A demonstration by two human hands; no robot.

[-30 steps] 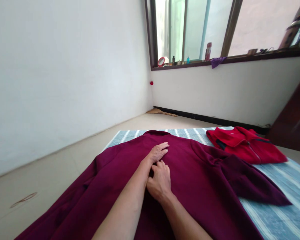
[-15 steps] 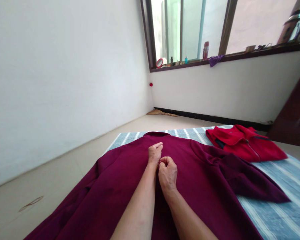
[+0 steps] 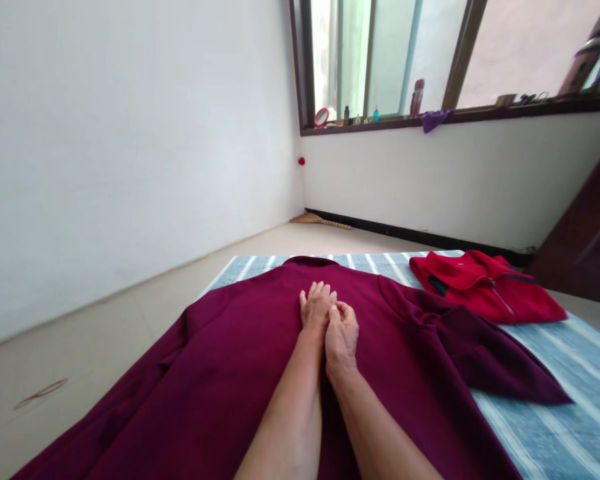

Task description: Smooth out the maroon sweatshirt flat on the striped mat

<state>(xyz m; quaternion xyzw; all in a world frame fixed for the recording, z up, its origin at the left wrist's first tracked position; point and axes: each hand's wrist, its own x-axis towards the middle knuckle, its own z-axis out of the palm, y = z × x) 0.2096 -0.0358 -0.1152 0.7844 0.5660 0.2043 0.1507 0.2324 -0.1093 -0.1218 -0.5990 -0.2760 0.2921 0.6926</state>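
A maroon garment [image 3: 220, 380] with a collar lies spread out in front of me, one long sleeve stretched to the right. Above its upper middle is my left hand [image 3: 316, 308], back upward and fingers stretched out a little apart. My right hand [image 3: 343, 333] is right beside it, its fingers bent and closed against the outer edge of the left hand. Whatever its fingertips hold, if anything, is hidden. To the right of the garment's shoulder sits a folded red zip jacket [image 3: 480, 283] with dark trim.
Blue-and-white striped cloth [image 3: 535, 433] lies under the clothes. A thin brown loop [image 3: 41, 393] is on the floor at left, and a broom [image 3: 325, 220] lies by the far wall. Bottles, a mirror [image 3: 321, 118] and a purple cloth [image 3: 435, 119] line the windowsill.
My left hand has turned back upward and its fingers have spread from a bunched pose. The right hand has moved slightly up and right, against the left. The view has shifted slightly.
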